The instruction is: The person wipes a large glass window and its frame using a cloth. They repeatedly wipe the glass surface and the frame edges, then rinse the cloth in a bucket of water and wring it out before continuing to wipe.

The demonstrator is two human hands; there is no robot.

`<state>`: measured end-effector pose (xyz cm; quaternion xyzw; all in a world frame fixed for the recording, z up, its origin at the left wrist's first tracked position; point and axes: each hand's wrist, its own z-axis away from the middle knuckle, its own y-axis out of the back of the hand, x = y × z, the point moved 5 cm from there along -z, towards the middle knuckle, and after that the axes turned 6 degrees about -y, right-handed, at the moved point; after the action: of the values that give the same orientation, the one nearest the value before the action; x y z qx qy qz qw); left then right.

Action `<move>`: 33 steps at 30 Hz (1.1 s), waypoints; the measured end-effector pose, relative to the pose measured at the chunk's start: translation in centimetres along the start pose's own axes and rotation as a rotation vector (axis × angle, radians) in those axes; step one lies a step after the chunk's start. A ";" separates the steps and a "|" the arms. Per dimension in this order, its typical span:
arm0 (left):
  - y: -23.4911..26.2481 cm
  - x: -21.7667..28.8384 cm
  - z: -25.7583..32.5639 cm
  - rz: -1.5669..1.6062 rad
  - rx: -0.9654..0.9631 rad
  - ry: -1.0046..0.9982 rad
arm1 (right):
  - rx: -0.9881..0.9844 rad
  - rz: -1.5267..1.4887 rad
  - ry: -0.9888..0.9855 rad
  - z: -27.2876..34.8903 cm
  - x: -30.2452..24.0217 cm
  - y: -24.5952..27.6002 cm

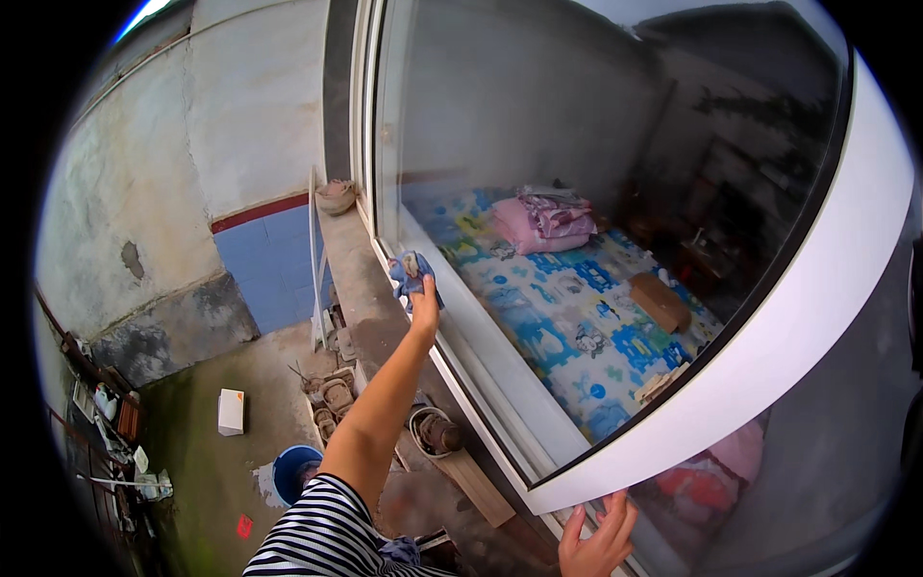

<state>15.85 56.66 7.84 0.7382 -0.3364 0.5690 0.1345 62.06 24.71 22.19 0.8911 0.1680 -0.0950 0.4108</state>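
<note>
My left hand (424, 306), its arm in a black-and-white striped sleeve, is closed round a crumpled blue cloth (408, 273). The cloth rests against the lower left part of a white window frame (447, 370), beside the sill track. At the lower right, my right hand (598, 540) has its fingers apart, with the tips at the bottom edge of the white window sash (615, 479). Nothing shows inside that hand. Behind the dark-edged glass lies a bed with a blue, yellow and white patterned cover (538, 317).
A concrete ledge (370, 288) runs outside the window, with a round pot (336, 197) at its far end. Below stand a pot (436, 431), a wooden board (478, 489), a blue bucket (285, 471) and a white box (231, 412). Pink folded bedding (543, 226) lies indoors.
</note>
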 end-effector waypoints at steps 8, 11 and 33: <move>-1.4 1.2 15.3 -0.196 -0.033 0.286 | -0.092 -0.247 0.070 -0.3 -0.1 -1.3; -2.9 9.4 20.8 -0.114 -0.147 0.197 | -0.070 -0.268 0.060 -0.3 -0.2 -1.3; 1.3 8.1 -1.3 -0.026 -0.083 -0.160 | -0.024 -0.120 0.182 -0.6 -0.4 -0.9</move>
<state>15.06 53.67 15.51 0.7795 -0.3596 0.4919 0.1451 61.34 25.62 22.04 0.8792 0.2589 -0.0364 0.3982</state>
